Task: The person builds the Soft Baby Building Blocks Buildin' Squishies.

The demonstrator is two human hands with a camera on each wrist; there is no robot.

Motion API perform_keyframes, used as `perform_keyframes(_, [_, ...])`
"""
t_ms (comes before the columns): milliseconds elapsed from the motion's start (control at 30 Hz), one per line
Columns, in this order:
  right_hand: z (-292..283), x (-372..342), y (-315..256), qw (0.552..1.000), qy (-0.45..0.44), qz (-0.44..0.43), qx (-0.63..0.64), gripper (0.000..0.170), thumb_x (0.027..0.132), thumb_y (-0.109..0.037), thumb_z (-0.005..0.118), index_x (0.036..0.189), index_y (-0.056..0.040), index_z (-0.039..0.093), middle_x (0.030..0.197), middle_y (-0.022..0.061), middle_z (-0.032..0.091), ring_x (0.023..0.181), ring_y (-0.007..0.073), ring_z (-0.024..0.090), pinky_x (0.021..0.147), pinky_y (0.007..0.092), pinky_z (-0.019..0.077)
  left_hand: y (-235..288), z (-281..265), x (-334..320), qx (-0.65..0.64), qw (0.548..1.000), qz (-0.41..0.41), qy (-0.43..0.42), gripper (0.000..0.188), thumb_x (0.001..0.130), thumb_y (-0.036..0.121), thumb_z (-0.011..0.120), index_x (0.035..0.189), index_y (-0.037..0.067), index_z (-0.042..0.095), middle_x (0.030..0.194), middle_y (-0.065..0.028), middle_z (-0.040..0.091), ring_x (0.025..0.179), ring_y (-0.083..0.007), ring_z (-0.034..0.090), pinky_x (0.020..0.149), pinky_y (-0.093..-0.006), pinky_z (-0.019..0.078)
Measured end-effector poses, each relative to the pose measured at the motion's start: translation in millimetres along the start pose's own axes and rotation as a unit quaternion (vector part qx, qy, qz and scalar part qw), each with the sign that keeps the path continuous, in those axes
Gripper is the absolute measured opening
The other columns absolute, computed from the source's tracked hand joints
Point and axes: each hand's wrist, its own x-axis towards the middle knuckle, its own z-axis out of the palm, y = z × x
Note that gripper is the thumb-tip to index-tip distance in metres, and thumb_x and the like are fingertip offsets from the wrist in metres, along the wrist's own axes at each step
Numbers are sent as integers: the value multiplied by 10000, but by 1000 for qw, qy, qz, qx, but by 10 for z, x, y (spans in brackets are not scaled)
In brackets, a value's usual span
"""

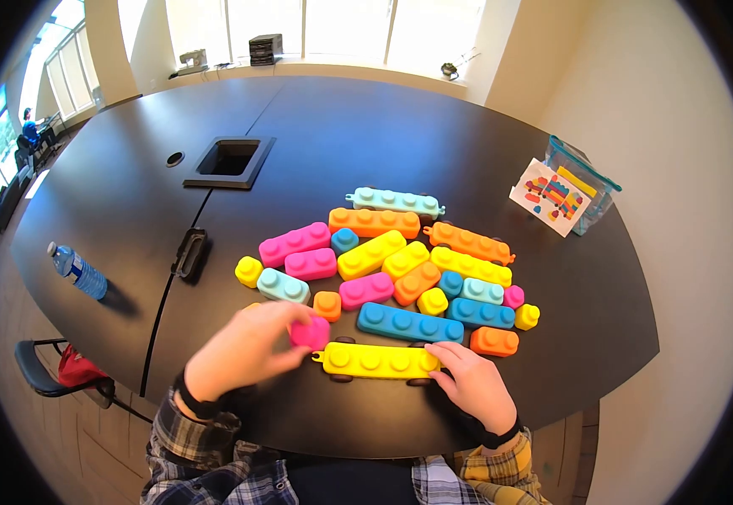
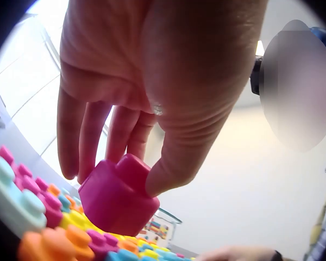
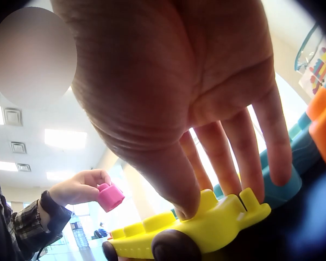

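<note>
My left hand pinches a small pink one-stud block between thumb and fingers. It holds the block over the left end of a yellow wheeled toy car base, whose studs face up. In the right wrist view the pink block shows above the table, apart from the base. My right hand grips the base's right end, the thumb on the near side. Dark wheels show under the base, and a hook-like coupling sticks out at each end.
Beyond the base lie several loose blocks in pink, orange, yellow and blue, including a long blue block. Light-blue and orange wheeled bases sit farther back. A picture card leans on a clear bag. A water bottle stands left.
</note>
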Motion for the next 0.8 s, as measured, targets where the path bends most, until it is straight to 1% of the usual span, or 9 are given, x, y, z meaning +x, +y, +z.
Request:
perform_keyframes(33, [8,0,3,1000,2,0,2,391,906,-130,742,1286,-72,668,1240,79,690,1050,305,695,863,397,581,57,70,12,8,1000,11,-19,400,827,97,825,1191,57,663,1106,-114,732,1027,-282,717,914,-370,571])
perform_keyframes(100, [33,-9,32,1000,3,-2,0,384,907,-130,741,1280,-71,671,1235,79,690,1045,305,696,860,397,582,24,248,27,-23,999,22,-33,385,840,103,812,1191,58,663,1069,-120,724,1013,-299,709,910,-390,567])
perform_keyframes(133, [39,-11,42,1000,3,-5,-2,377,908,-129,739,1275,-70,673,1231,78,690,1041,306,696,857,397,582,19,285,39,-24,999,22,-33,385,840,103,812,1191,58,663,1069,-120,724,1013,-299,709,910,-390,567])
perform_keyframes(200, [23,-2,24,1000,2,3,4,366,902,-119,744,1259,-66,680,1235,85,697,1043,317,699,873,395,585,12,342,60,3,998,24,-66,375,862,115,795,1205,54,655,1062,-123,723,1005,-311,708,898,-398,571])
perform_keyframes(300, [30,6,-1,1000,0,11,12,353,894,-105,748,1239,-60,687,1232,92,706,1045,329,701,888,394,589,-27,438,75,-1,996,10,-93,361,881,138,793,1203,56,650,1067,-132,724,1013,-323,708,895,-401,571])
perform_keyframes(533, [47,8,-1,1000,2,15,14,326,891,-87,744,1210,-52,690,1193,98,710,1031,332,701,881,400,587,-48,530,83,-17,996,14,-82,341,916,156,780,1205,57,627,1064,-145,721,1026,-335,708,885,-417,568])
perform_keyframes(600, [52,2,11,1000,4,16,15,326,890,-87,745,1209,-52,690,1192,98,711,1029,333,701,880,399,588,-31,545,81,-38,994,-14,-97,338,935,148,757,1225,55,612,1079,-156,715,1042,-351,700,887,-428,565])
perform_keyframes(700, [69,-3,39,1000,10,13,15,327,888,-90,748,1209,-55,693,1187,96,714,1021,331,704,872,397,590,-19,563,77,-32,996,-5,-89,327,948,145,739,1231,51,605,1097,-170,709,1054,-371,690,893,-435,560])
perform_keyframes(800, [51,-3,38,1000,8,15,13,329,887,-103,755,1209,-67,699,1179,88,718,1009,322,708,857,392,593,-29,550,107,-26,995,-8,-99,328,952,154,736,1231,47,603,1105,-178,705,1065,-383,683,903,-441,553])
